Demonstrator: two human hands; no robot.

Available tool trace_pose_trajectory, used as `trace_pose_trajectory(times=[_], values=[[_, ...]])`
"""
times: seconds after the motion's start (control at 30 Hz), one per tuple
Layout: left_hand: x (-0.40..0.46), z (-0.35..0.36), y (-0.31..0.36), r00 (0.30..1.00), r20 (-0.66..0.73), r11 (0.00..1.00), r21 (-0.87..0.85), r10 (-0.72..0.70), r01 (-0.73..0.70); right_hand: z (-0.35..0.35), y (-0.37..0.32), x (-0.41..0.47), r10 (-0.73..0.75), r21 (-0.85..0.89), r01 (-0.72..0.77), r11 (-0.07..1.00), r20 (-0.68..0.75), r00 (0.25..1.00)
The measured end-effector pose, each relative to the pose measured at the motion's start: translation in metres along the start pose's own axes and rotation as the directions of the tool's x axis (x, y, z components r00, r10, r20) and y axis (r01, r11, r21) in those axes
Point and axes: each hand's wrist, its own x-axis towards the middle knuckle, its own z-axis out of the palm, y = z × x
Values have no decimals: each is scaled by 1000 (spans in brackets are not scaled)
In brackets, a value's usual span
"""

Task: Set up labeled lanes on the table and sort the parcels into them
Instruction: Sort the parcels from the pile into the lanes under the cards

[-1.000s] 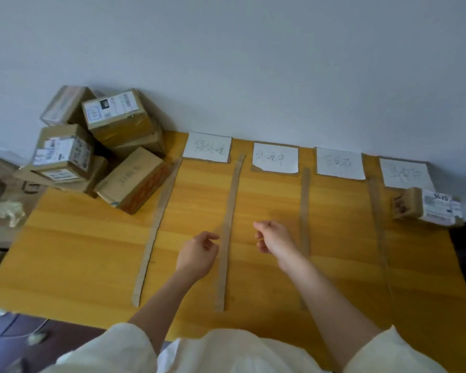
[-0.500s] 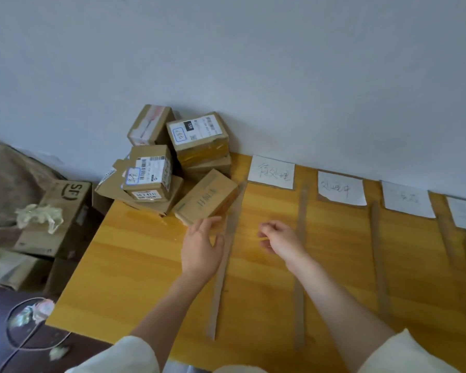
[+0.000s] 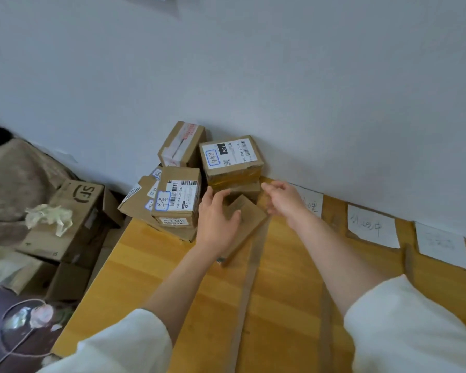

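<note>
Brown corrugated card: the flat parcel (image 3: pixel 246 219) lies on the counter (image 3: pixel 151 265) at the near foot of the parcel stack (image 3: pixel 199 179). Left hand (image 3: pixel 215 219) rests spread upon it; right hand (image 3: pixel 283 200) hovers beside it, fingers loosely apart. Judged light and stiff; best gripped by opposite edges.

Soft, even daylight fills the room, fairly bright, with no harsh glare. The pale wall (image 3: pixel 307 76) shades slightly darker toward the upper left. Shadows are faint and diffuse under the parcels (image 3: pixel 178 195). The lower left corner falls dim. The wide lens bends the table (image 3: pixel 135 265) edges, and the right hand (image 3: pixel 281 200) is motion-blurred.
</note>
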Motion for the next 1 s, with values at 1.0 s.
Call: trace_pose_trajectory(times=[1.0], values=[[11, 27, 8, 996, -85, 988, -155, -41, 28, 8, -5, 61, 106, 329, -97, 939, -8, 994]])
